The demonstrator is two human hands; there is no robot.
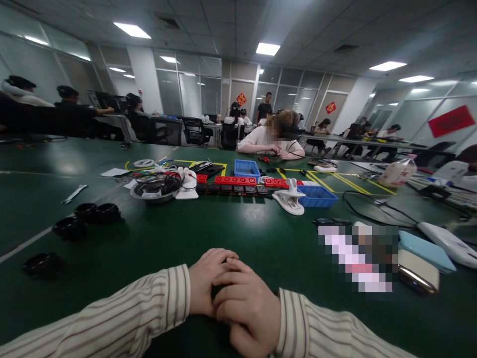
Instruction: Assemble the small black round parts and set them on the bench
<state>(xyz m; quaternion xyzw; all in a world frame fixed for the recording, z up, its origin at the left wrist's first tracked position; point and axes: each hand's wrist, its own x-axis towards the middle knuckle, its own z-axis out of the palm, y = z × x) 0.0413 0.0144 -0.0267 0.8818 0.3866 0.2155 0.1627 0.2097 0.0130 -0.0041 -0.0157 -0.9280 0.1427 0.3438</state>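
My left hand (204,283) and my right hand (249,306) rest together at the near edge of the green table. The right hand's bent fingers lie against the left hand, and a dark gap shows between the palms. Both hands are closed, and no object shows in them. The left fingers are partly covered by the right hand. Beyond them, a row of red socket modules (238,180) with black ones (242,190) in front stretches across the table. A white clip stand (291,199) stands near its right end, beside a blue bin (317,197).
Black round parts (69,228) and a wrench (73,194) lie at left. A metal bowl (138,195) holds cables. Another blue bin (246,169) stands behind the modules. Phone-like cases (419,271) lie at right, near a pixelated patch. A person (274,136) sits opposite.
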